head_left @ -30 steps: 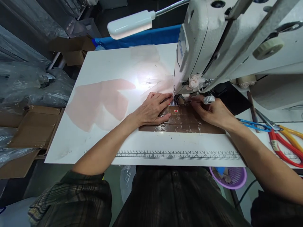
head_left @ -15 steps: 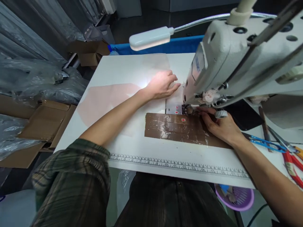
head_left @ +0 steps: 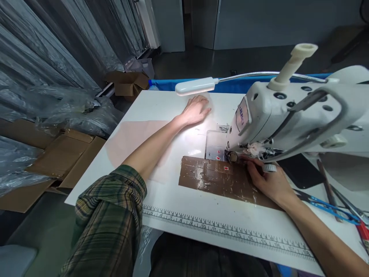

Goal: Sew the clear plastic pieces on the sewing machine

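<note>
My left hand [head_left: 195, 110] reaches far across the white sewing table [head_left: 138, 104], palm down with fingers flat on a sheer pale pink fabric piece [head_left: 206, 102] under the lamp. My right hand [head_left: 266, 179] rests on the brown taped patch [head_left: 219, 177] beside the presser foot [head_left: 230, 156] of the white sewing machine [head_left: 291, 115], fingers curled near the needle; what they hold, if anything, is hidden. Another sheer pink fabric piece [head_left: 129, 140] lies on the table's left part, under my forearm.
A white gooseneck lamp [head_left: 196, 85] hangs over the table. Blue-handled scissors [head_left: 331, 207] and red-handled ones [head_left: 363, 231] lie at the right. A printed ruler [head_left: 225, 230] runs along the near edge. Cardboard boxes [head_left: 60, 154] and plastic-wrapped bundles [head_left: 43, 111] stand to the left.
My left hand left the brown patch and stretched away to the far fabric piece. My right hand stayed by the presser foot. The view rose and tilted back.
</note>
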Motion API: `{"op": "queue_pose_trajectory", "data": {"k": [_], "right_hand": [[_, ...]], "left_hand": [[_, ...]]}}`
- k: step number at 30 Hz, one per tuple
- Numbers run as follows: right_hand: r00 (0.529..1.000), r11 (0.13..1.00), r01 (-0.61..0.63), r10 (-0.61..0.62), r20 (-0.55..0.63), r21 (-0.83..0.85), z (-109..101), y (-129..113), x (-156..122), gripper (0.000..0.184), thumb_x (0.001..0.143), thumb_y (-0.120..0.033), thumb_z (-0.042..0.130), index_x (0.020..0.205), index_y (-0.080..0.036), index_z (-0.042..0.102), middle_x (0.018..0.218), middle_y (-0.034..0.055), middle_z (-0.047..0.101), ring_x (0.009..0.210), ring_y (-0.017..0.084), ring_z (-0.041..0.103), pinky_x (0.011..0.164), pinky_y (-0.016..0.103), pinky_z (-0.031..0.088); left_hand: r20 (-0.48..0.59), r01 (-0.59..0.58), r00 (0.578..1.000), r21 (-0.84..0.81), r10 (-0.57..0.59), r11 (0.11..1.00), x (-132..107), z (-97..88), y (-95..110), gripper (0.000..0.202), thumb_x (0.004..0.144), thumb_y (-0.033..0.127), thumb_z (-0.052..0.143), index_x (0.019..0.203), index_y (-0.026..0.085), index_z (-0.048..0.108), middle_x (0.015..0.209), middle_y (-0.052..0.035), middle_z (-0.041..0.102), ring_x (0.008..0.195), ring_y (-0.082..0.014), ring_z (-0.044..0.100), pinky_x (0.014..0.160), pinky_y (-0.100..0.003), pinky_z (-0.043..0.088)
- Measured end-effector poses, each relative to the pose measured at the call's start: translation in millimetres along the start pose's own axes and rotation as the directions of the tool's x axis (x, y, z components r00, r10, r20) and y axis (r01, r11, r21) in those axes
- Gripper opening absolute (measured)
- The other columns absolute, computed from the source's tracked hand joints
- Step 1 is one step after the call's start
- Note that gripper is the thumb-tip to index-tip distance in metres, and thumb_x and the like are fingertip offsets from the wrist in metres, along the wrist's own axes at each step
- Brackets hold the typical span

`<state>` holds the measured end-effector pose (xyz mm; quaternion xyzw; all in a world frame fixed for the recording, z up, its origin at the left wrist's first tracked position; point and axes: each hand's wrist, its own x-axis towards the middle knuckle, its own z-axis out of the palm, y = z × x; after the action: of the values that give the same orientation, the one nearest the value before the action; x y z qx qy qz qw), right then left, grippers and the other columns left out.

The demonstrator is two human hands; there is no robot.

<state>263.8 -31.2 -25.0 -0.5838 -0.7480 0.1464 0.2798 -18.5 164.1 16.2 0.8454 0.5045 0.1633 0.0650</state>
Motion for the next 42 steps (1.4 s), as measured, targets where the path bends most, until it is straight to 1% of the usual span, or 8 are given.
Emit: {"op": "queue_pose_trajectory", "data": {"k": [4,10,16,23,28,32,35,42], "right_hand": [[1.000,1.000,-0.005,0.004,-0.009,-0.004,1,-2,0,0.026,0.091,-0.031,0.047,0.081,-0.023,0.069,0.095,0.0077,0.071,0.087,0.021,0.067,0.072,0.031,0.052],[1.000,0.997,0.005,-0.004,-0.021,0.071,3,-4,1,0.033,0.091,-0.031,0.047,0.102,-0.020,0.075,0.099,0.0076,0.072,0.087,0.020,0.069,0.078,0.031,0.055],[1.000,0.999,-0.007,0.008,-0.013,0.052,6,-2,3,0.039,0.090,-0.033,0.044,0.107,-0.017,0.076,0.100,0.0102,0.073,0.087,0.021,0.070,0.078,0.033,0.055],[0.999,0.998,-0.026,0.028,-0.025,0.060,5,-4,2,0.035,0.088,-0.033,0.048,0.101,-0.020,0.078,0.094,0.0085,0.074,0.088,0.023,0.071,0.079,0.033,0.057],[0.999,0.999,-0.027,0.029,-0.032,0.041,3,-6,1,0.035,0.089,-0.034,0.048,0.103,-0.021,0.077,0.094,0.0083,0.075,0.084,0.023,0.071,0.073,0.032,0.056],[0.999,0.999,-0.031,0.032,-0.029,0.036,4,-5,1,0.036,0.089,-0.037,0.047,0.101,-0.021,0.076,0.098,0.0075,0.075,0.076,0.021,0.069,0.069,0.032,0.054],[0.999,0.999,-0.017,0.018,-0.033,0.041,5,-3,1,0.036,0.088,-0.038,0.047,0.098,-0.021,0.076,0.093,0.0080,0.075,0.075,0.022,0.068,0.067,0.033,0.054],[0.999,0.999,-0.030,0.030,-0.013,0.012,7,1,1,0.040,0.088,-0.041,0.046,0.103,-0.020,0.078,0.079,0.0077,0.070,0.062,0.021,0.063,0.061,0.033,0.051]], "left_hand": [[0.061,-0.088,0.994,-0.002,0.088,0.996,-14,2.2,9,0.041,0.096,0.034,0.041,0.113,0.013,0.072,0.119,-0.0143,0.067,0.112,-0.0297,0.063,0.100,-0.040,0.050],[0.005,0.087,0.996,0.075,-0.088,0.993,-30,-0.3,7,0.049,0.094,0.037,0.048,0.134,0.013,0.062,0.145,-0.0186,0.051,0.136,-0.0358,0.048,0.117,-0.052,0.035],[-0.068,0.254,0.965,-0.006,-0.254,0.967,-52,-13.5,-15,0.046,0.091,0.031,0.054,0.133,0.015,0.061,0.142,-0.0142,0.056,0.137,-0.0302,0.048,0.119,-0.043,0.034],[-0.081,0.352,0.931,-0.052,-0.356,0.934,-67,-15.2,-29,0.019,0.085,0.031,0.064,0.094,0.017,0.073,0.115,-0.0142,0.069,0.119,-0.0343,0.059,0.110,-0.050,0.039],[-0.072,0.324,0.936,-0.201,-0.343,0.925,-61,-17.7,-20,0.013,0.083,0.028,0.066,0.076,0.018,0.068,0.094,-0.0084,0.073,0.101,-0.0271,0.068,0.101,-0.039,0.047],[-0.025,0.349,0.924,-0.349,-0.381,0.870,-51,-17.0,-17,0.013,0.087,0.029,0.064,0.091,0.018,0.068,0.081,-0.0046,0.075,0.078,-0.0199,0.071,0.080,-0.030,0.055],[-0.003,0.384,0.907,-0.402,-0.421,0.831,-47,-14.9,-20,0.026,0.088,0.025,0.062,0.112,0.017,0.065,0.086,-0.0046,0.077,0.070,-0.0167,0.071,0.072,-0.028,0.057],[-0.140,0.429,0.862,-0.311,-0.488,0.848,-85,-39.4,-43,0.050,0.086,0.031,0.065,0.134,0.020,0.059,0.135,-0.0085,0.065,0.113,-0.0200,0.067,0.101,-0.029,0.051]]}}
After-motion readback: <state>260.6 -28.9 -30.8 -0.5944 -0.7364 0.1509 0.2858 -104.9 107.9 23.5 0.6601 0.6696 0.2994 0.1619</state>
